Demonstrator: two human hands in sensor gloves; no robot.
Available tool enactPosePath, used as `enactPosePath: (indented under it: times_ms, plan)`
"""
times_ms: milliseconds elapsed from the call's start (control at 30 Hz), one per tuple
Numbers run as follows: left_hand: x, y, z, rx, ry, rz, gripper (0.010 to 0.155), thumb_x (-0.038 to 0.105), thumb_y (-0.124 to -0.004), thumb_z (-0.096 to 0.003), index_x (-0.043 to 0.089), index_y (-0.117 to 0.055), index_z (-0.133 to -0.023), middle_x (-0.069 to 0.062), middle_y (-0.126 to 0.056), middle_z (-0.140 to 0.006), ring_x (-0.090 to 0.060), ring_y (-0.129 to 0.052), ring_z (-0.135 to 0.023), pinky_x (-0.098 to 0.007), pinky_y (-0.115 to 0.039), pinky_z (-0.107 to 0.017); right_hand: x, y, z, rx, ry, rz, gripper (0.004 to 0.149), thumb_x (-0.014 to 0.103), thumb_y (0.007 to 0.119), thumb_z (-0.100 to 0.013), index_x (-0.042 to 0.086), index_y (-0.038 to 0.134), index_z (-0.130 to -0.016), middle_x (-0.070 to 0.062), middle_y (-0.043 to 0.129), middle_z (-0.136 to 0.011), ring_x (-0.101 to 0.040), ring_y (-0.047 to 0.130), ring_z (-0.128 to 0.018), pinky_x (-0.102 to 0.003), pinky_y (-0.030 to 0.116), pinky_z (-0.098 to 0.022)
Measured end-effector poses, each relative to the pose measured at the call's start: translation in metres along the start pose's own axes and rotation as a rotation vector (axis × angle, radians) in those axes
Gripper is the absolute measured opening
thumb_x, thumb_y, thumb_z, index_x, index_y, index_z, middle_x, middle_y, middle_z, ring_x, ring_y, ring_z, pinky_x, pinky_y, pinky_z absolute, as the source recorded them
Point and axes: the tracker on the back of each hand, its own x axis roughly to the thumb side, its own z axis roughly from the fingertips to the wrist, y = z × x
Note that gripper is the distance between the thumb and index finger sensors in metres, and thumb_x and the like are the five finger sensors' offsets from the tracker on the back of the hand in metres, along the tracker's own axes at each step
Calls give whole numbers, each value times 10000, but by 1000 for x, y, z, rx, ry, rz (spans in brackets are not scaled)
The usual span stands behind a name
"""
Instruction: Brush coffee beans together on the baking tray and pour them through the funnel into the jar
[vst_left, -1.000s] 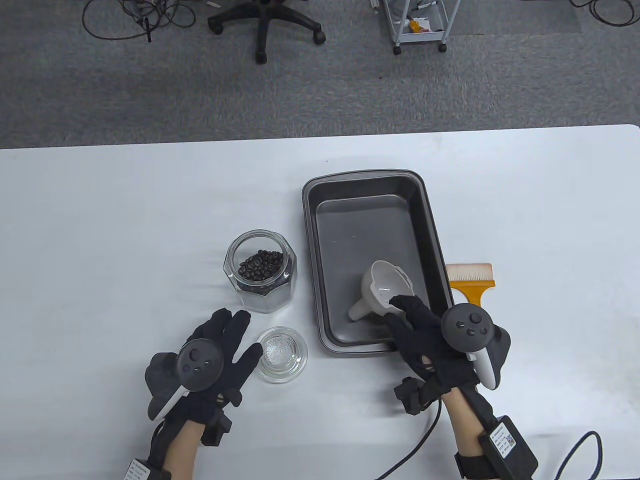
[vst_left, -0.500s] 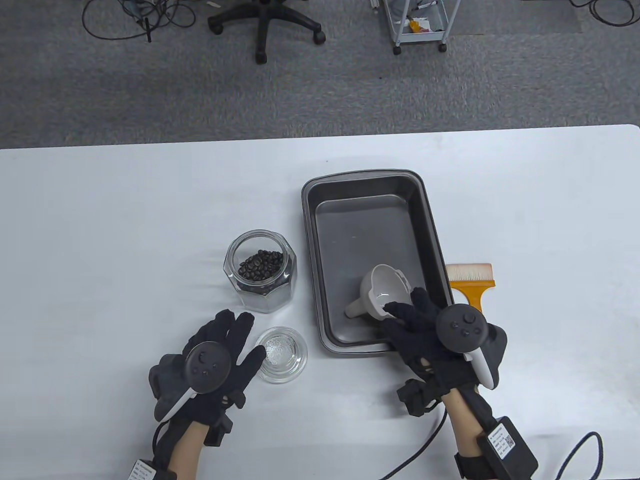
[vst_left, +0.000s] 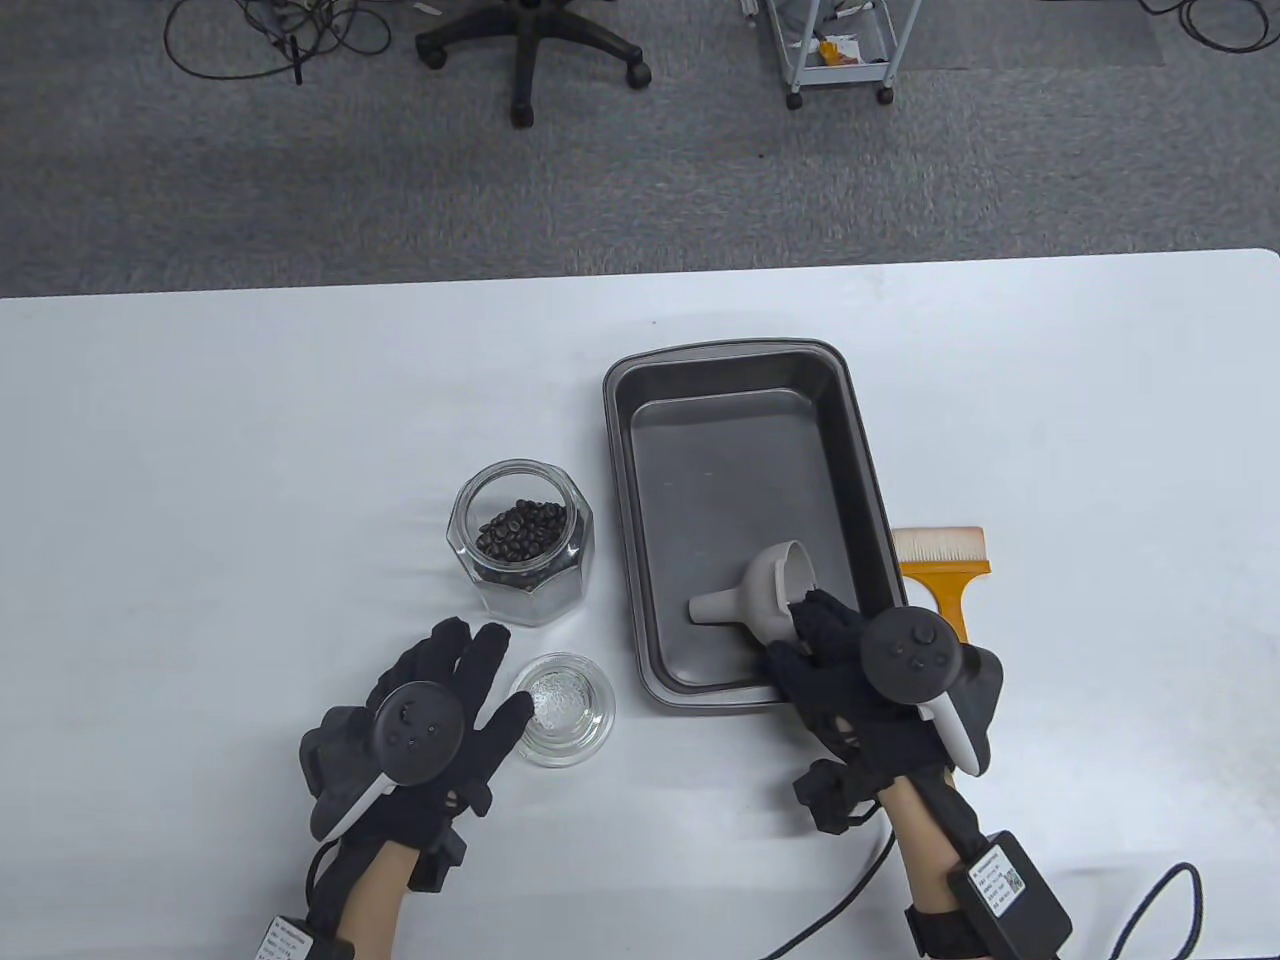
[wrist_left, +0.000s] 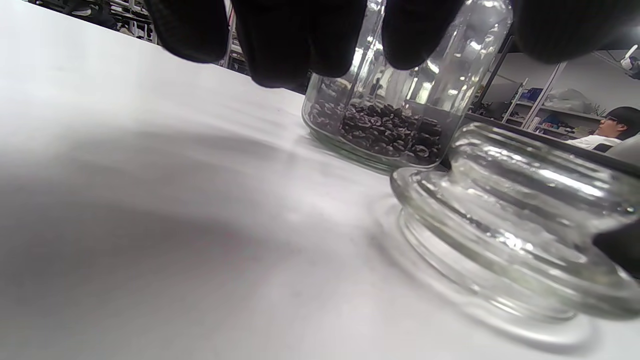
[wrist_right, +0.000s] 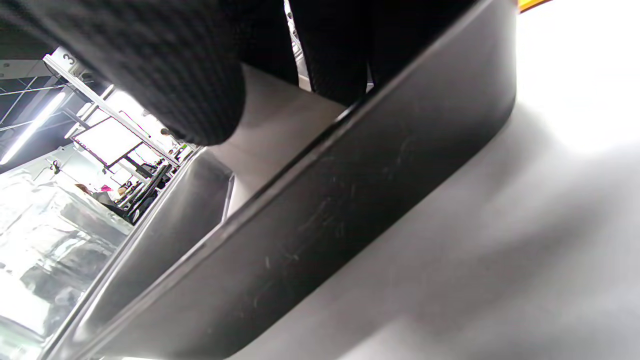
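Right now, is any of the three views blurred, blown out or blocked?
Table view: sharp and evenly lit. Left wrist view: the glass lid is close and soft, the jar carries bright reflections, and fingertips block the top. Right wrist view: fingers and the tray wall fill it, with the table overexposed.

Both hands wear black knit sensor gloves. The left hand (vst_left: 420, 730) and right hand (vst_left: 870, 690) each carry a round dark tracker with small buttons and a white handle. Black boxes with white labels sit on wrist straps, black cables trailing off.
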Motion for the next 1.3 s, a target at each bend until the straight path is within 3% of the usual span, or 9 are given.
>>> enactPosePath:
  times_ms: [167, 300, 367, 633, 800, 1300]
  plan:
    - [1, 1, 3, 36, -11, -12, 752, 764, -708, -460, 446, -500, -1109, -17, -543, -1224, -335, -655, -1088, -580, -583, -779, 1, -3, 4, -49, 1, -15, 706, 537, 908, -428, 162, 703, -990, -268, 817, -1024, -661, 801, -853, -910, 491, -485]
    - [7, 0, 6, 82, -47, -28, 775, 770, -722, -448, 446, -479, -1109, -7, -528, -1226, -332, -645, -1094, -578, -583, -781, 0, -10, 9, -118, -9, -54, 781, 572, 910, -407, 183, 615, -1017, -196, 720, -1077, -561, 755, -907, -664, 589, -664]
    - [11, -3, 6, 85, -65, -41, 787, 775, -726, -442, 449, -469, -1110, -5, -517, -1229, -332, -633, -1102, -578, -584, -781, 0, -14, 11, -157, -21, -68, 814, 587, 914, -396, 198, 579, -1027, -172, 668, -1102, -489, 708, -954, -603, 568, -716]
    - [23, -15, 2, 55, -104, -96, 842, 789, -740, -422, 452, -403, -1116, 0, -428, -1250, -337, -563, -1138, -580, -572, -789, 3, -24, 17, -251, -70, -90, 916, 634, 946, -342, 275, 494, -1053, -131, 456, -1169, -428, 501, -1055, -593, 507, -752]
    - [30, -23, -2, 27, -105, -112, 868, 793, -759, -406, 460, -383, -1115, 6, -415, -1254, -341, -553, -1143, -586, -563, -791, 3, -24, 18, -253, -82, -90, 924, 646, 941, -341, 302, 472, -1059, -117, 369, -1180, -425, 413, -1075, -599, 480, -756]
    - [47, -41, -3, -28, -145, -174, 861, 794, -765, -397, 475, -400, -1109, 12, -476, -1233, -302, -648, -1083, -566, -583, -787, 5, -13, 21, -225, -105, -50, 905, 639, 920, -359, 282, 469, -1058, -141, 367, -1173, -439, 425, -1062, -607, 478, -746]
